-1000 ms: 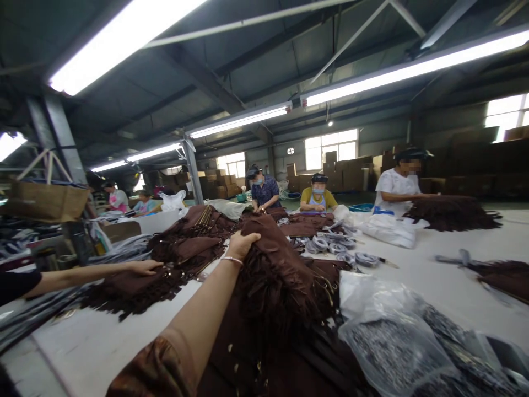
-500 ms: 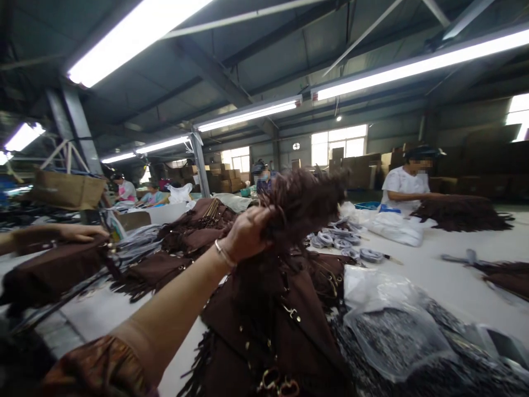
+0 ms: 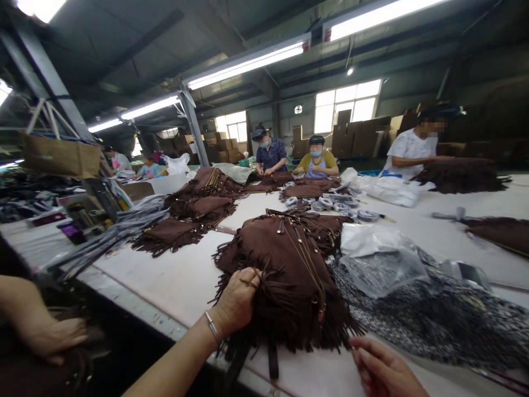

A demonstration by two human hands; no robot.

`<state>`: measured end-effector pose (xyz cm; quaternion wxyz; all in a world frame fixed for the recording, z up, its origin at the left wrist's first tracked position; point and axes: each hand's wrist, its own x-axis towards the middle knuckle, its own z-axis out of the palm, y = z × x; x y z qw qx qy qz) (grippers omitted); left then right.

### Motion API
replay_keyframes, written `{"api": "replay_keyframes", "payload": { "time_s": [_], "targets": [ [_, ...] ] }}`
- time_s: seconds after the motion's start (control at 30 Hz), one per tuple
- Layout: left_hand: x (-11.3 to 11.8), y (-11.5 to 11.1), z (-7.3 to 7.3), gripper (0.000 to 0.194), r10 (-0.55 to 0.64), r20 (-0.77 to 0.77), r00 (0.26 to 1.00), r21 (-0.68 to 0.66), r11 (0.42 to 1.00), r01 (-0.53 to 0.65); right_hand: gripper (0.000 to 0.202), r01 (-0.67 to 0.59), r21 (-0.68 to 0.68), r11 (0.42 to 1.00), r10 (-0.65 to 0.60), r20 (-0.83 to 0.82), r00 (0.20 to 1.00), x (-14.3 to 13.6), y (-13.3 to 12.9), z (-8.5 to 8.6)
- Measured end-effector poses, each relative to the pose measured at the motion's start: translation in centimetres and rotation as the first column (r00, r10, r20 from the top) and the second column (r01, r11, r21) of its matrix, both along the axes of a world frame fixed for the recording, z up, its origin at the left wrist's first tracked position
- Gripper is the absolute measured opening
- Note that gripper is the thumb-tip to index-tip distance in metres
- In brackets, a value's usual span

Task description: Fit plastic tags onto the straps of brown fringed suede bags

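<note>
Gripping side: your left hand has its fingers curled closed on the fringe at the left of the dark brown fringed bag.
Right hand: your right hand is just beside the lower right strands, thumb and fingers drawn close together; you cannot tell whether they pinch a strand.
Bag position: on the white worktable, near the front edge, with a dark strap projecting below the fringe.
Bag body: judged soft, pliable and fairly light; expect sagging if lifted from one side. The matt face should not slip.
Fringe: limp, likely to tangle; treat loose strands as a poor lifting point.
Zipper pull: the gold-toned metal pull is probably among the stiffer parts and may snag strands.
Hold point: take the body fabric inside the fringe, one hand at each side.
Surroundings: other brown bags just behind; a clear plastic bag and black-and-white patterned material to the right; a co-worker's hand at far left, apart from yours.
</note>
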<state>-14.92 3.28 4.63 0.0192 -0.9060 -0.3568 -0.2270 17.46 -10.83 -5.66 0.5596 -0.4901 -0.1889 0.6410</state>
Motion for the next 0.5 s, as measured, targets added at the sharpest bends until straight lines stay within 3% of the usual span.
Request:
{"api": "replay_keyframes", "payload": {
  "time_s": [0.13, 0.23, 0.37, 0.43, 0.5],
  "targets": [
    [-1.0, -2.0, 0.1, 0.043, 0.052, -0.018, 0.998, -0.010, 0.999, -0.053, 0.042, -0.063, 0.121, 0.991, 0.019, 0.335, 0.942, -0.7, 0.8, 1.4],
    [-2.2, -1.9, 0.6, 0.048, 0.060, 0.001, 0.998, -0.064, 0.996, -0.060, 0.046, -0.086, 0.154, 0.984, -0.005, 0.513, 0.858, -0.9, 2.7, 3.4],
    [-1.9, -0.7, 4.0, 0.046, 0.066, 0.098, 0.993, -0.089, 0.994, -0.057, 0.060, -0.099, 0.154, 0.983, -0.016, 0.613, 0.790, -2.1, 6.8, 5.9],
    [-0.5, -0.8, 6.0, 0.039, 0.090, 0.147, 0.985, -0.045, 0.995, -0.084, 0.064, -0.099, 0.114, 0.989, 0.006, 0.625, 0.780, -3.1, 8.7, 6.8],
    [1.8, -1.7, 6.7, 0.041, 0.072, 0.125, 0.990, -0.028, 0.997, -0.069, 0.058, -0.125, 0.074, 0.989, 0.056, 0.603, 0.796, -4.3, 9.9, 7.7]
  ]
}}
